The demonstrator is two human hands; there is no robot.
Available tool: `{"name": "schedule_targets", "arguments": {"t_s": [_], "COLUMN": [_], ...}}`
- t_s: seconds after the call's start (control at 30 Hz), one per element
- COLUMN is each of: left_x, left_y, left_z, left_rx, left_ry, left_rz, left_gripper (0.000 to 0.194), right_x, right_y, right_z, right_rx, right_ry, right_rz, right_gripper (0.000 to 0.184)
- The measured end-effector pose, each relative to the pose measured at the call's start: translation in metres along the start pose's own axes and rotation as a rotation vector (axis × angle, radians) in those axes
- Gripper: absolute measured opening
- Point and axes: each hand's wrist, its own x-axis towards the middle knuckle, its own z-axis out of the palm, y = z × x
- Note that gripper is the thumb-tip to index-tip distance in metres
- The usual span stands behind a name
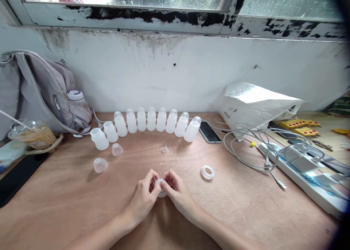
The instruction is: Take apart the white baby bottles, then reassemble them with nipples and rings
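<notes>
My left hand and my right hand meet near the front of the table, fingers closed round a translucent bottle collar ring. The fingers partly hide it, and I cannot tell whether a teat is inside. Beyond them a clear silicone teat lies on its base. A second collar ring rests to the right. Two clear dome caps, a nearer cap and a farther cap, sit at left. Several frosted baby bottles stand in an arc; the two leftmost, including an open bottle, have no tops.
A backpack, an iced drink cup and a black phone occupy the left side. To the right are another phone, a white bag, tangled cables and a power strip.
</notes>
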Motion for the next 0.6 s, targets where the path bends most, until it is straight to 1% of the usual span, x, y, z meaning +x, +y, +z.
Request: {"name": "schedule_targets", "arguments": {"t_s": [0.1, 0.23, 0.3, 0.4, 0.5, 0.6], "left_x": [0.0, -0.001, -0.002, -0.002, -0.002, -0.001], "left_y": [0.001, 0.005, 0.006, 0.003, -0.002, -0.008], "left_z": [-0.001, -0.003, -0.004, -0.005, -0.004, -0.004], "left_rx": [-0.05, -0.103, -0.097, -0.103, -0.133, -0.159], "left_ry": [-0.009, -0.046, -0.069, -0.109, -0.139, -0.16], "left_rz": [-0.013, -0.043, -0.023, 0.048, 0.096, 0.101], "left_gripper": [0.016, 0.017, 0.017, 0.02, 0.028, 0.038], "right_x": [0.001, 0.003, 0.005, 0.008, 0.01, 0.011], "right_y": [-0.003, -0.008, -0.01, -0.009, -0.009, -0.01], "right_z": [0.0, -0.005, -0.008, -0.012, -0.014, -0.016], "right_rx": [-0.049, -0.179, -0.223, -0.244, -0.239, -0.291], "right_ry": [0.003, 0.007, 0.03, 0.065, 0.064, 0.062], "right_rz": [-0.025, -0.077, -0.08, -0.065, -0.058, -0.085], "right_gripper": [0.015, 0.008, 0.008, 0.013, 0.014, 0.015]}}
